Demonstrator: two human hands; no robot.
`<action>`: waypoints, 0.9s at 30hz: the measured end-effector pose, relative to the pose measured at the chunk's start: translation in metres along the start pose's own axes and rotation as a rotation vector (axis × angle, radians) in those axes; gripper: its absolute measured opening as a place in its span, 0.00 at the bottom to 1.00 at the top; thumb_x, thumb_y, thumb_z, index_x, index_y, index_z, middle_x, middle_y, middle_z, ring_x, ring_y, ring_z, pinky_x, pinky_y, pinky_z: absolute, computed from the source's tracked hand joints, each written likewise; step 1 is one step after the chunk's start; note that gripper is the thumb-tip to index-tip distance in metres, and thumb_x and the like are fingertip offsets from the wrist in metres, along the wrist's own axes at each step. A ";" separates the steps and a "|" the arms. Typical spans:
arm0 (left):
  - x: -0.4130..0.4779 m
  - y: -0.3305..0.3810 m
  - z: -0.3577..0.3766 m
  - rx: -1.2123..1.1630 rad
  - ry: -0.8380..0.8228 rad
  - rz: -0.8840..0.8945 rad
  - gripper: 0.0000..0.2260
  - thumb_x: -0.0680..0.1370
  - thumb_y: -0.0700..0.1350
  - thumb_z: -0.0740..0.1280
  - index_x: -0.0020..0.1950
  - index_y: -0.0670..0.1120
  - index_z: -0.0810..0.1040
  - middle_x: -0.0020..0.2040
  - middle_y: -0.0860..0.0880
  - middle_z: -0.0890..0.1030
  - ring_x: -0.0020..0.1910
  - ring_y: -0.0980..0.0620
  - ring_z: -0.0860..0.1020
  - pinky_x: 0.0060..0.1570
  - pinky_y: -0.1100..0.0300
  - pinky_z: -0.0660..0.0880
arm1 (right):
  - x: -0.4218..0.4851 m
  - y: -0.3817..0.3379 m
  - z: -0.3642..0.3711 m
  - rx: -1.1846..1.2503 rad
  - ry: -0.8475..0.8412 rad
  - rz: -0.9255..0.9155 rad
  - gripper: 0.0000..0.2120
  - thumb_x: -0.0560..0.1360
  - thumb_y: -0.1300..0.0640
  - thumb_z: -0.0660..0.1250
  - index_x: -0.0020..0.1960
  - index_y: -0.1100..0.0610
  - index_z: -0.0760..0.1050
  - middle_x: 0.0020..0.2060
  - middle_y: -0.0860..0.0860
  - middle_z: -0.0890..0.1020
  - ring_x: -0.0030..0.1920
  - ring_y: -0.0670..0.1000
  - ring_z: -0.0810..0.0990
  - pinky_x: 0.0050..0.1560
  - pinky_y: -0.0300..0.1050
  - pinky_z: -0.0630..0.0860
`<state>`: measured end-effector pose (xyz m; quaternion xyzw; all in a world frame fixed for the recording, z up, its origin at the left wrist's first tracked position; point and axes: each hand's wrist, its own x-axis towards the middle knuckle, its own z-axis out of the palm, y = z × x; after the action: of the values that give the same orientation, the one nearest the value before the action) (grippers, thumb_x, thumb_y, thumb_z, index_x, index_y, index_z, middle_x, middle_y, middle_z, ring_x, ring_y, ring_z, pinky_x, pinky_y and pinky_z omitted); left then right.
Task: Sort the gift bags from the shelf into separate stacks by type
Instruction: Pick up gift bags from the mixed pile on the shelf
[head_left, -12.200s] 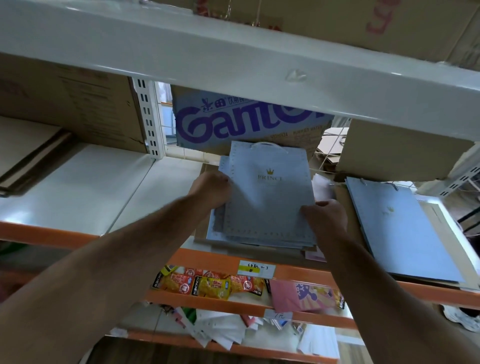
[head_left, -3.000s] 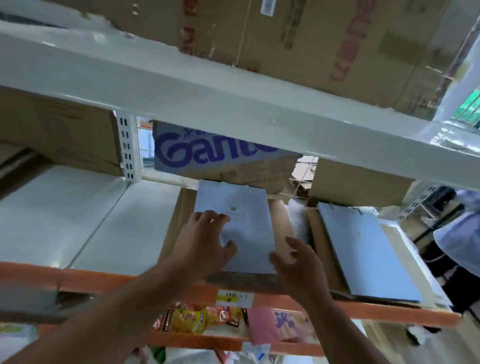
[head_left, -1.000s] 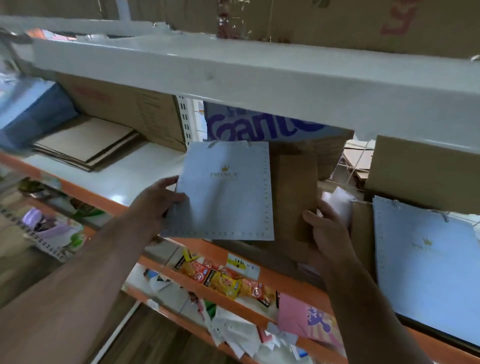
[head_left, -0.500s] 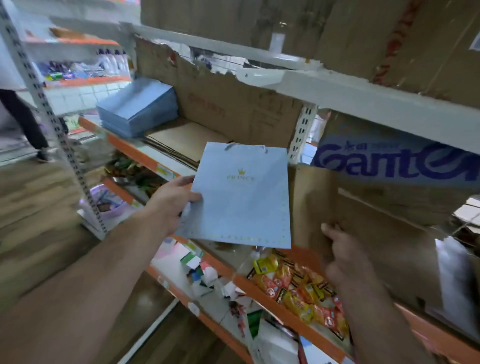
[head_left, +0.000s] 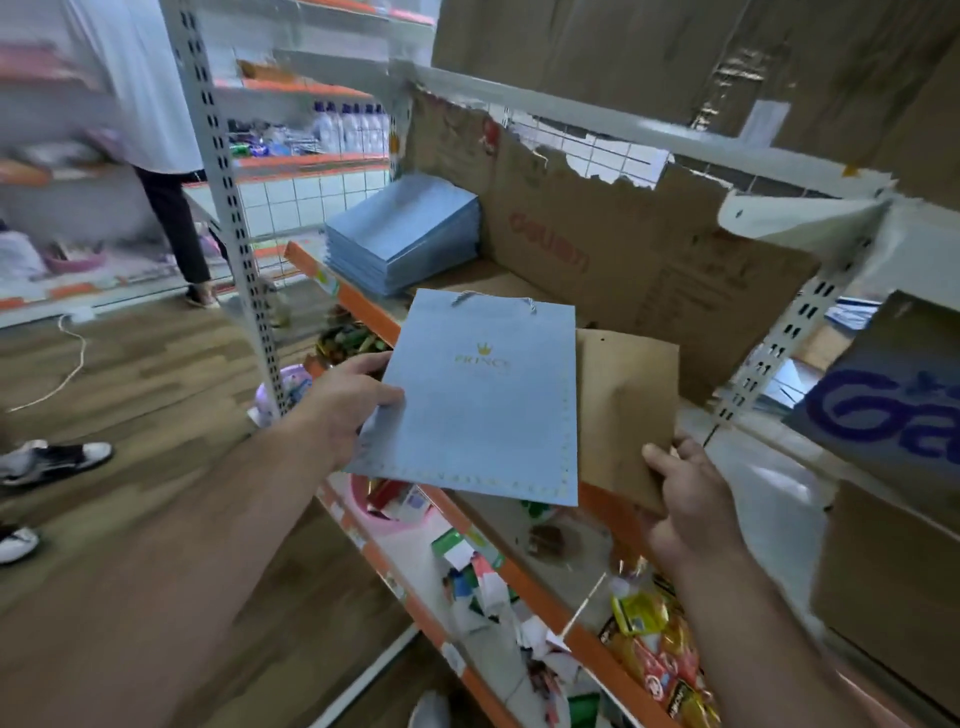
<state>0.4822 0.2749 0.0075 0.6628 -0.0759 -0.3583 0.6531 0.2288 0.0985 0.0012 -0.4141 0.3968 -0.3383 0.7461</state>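
Left hand (head_left: 349, 402) closed on the left edge of a blue gift bag (head_left: 483, 400), thumb on its face, held flat in the air off the shelf's (head_left: 363, 306) orange front edge. Right hand (head_left: 685, 493) grips the lower corner of a brown paper bag (head_left: 626, 410), fingers curled beneath. Half a second ago the blue stack (head_left: 405, 234) sat farther off; now it lies just beyond the raised bag. Both forearms reach forward, left one higher.

I see a matt pale-blue paper gift bag (head_left: 483, 400) with gold print and thin cord handles. At its three o'clock sits a dull brown kraft-paper bag (head_left: 626, 410). The shelf (head_left: 524, 577) is painted metal; torn cardboard (head_left: 613, 244) looks rough. The floor (head_left: 156, 374) looks like wood.
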 end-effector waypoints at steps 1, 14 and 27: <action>0.011 0.005 -0.003 0.014 0.003 -0.010 0.26 0.77 0.28 0.66 0.70 0.49 0.74 0.55 0.45 0.83 0.50 0.39 0.83 0.45 0.46 0.81 | 0.010 0.000 0.009 0.009 -0.003 0.002 0.12 0.83 0.65 0.57 0.59 0.52 0.74 0.50 0.56 0.82 0.48 0.59 0.81 0.30 0.52 0.82; 0.173 0.100 -0.005 0.191 0.071 0.041 0.20 0.77 0.29 0.66 0.65 0.48 0.76 0.55 0.44 0.82 0.51 0.39 0.82 0.48 0.46 0.80 | 0.184 -0.011 0.098 0.002 0.041 -0.042 0.14 0.82 0.64 0.60 0.61 0.50 0.77 0.51 0.52 0.83 0.51 0.54 0.80 0.42 0.48 0.76; 0.290 0.146 -0.034 0.172 0.007 0.039 0.22 0.76 0.30 0.67 0.67 0.47 0.77 0.56 0.41 0.83 0.53 0.38 0.83 0.49 0.47 0.80 | 0.249 0.013 0.155 0.051 0.214 -0.037 0.16 0.82 0.65 0.60 0.65 0.52 0.75 0.56 0.56 0.81 0.52 0.57 0.79 0.44 0.51 0.77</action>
<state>0.7678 0.1173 0.0289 0.7160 -0.1171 -0.3352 0.6010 0.4800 -0.0490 -0.0352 -0.3637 0.4577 -0.4040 0.7036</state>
